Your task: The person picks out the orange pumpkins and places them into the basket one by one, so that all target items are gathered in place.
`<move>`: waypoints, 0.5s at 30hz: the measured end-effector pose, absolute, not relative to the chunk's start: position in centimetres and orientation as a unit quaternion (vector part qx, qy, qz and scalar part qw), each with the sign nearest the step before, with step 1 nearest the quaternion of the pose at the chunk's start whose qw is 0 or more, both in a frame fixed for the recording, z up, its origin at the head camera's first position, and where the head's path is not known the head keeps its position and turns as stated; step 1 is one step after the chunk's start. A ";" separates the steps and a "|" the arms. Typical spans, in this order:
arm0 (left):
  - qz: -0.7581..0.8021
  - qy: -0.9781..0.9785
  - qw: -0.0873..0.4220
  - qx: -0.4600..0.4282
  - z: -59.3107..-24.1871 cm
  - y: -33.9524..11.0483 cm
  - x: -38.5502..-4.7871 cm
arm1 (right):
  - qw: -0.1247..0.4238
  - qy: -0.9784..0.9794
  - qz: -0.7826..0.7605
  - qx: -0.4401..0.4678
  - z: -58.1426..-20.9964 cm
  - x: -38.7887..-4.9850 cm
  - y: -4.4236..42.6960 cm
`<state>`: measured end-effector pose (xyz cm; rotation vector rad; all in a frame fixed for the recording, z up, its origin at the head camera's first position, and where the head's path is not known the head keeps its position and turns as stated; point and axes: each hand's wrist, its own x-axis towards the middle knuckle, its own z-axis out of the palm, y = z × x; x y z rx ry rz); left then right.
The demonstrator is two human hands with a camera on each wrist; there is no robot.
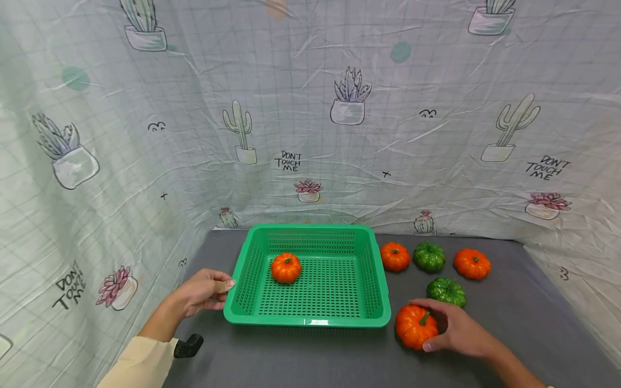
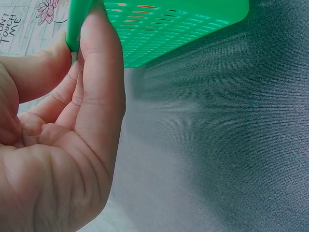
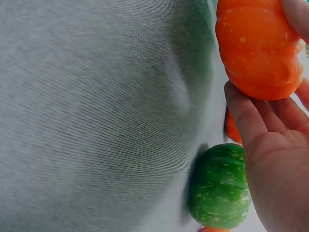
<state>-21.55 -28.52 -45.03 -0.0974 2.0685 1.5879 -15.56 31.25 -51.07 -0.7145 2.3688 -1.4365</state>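
Note:
My left hand (image 1: 204, 291) pinches the left rim of a green plastic basket (image 1: 310, 322). Close up in the left wrist view, thumb and forefinger clasp the basket's edge (image 2: 78, 21). One small orange pumpkin (image 1: 286, 268) sits inside, left of the middle. Just right of the basket, my right hand (image 1: 456, 326) holds another orange pumpkin (image 1: 413, 327), thumb on the near side and fingers round the far side. In the right wrist view the held pumpkin (image 3: 258, 48) lies between thumb and fingers; whether it touches the table cannot be told.
Behind my right hand stand two green pumpkins (image 1: 429, 257) (image 1: 447, 291) and two orange pumpkins (image 1: 395, 257) (image 1: 472, 264) on the dark grey tabletop (image 1: 301, 361). A cactus-printed cloth (image 1: 310, 134) hangs round the back and sides. A black device (image 1: 188, 346) is at my left wrist.

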 end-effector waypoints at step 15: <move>0.591 0.761 0.265 -0.030 -45.3 -28.6 -21.6 | 0.138 0.803 -0.512 -0.271 -48.8 -16.7 31.5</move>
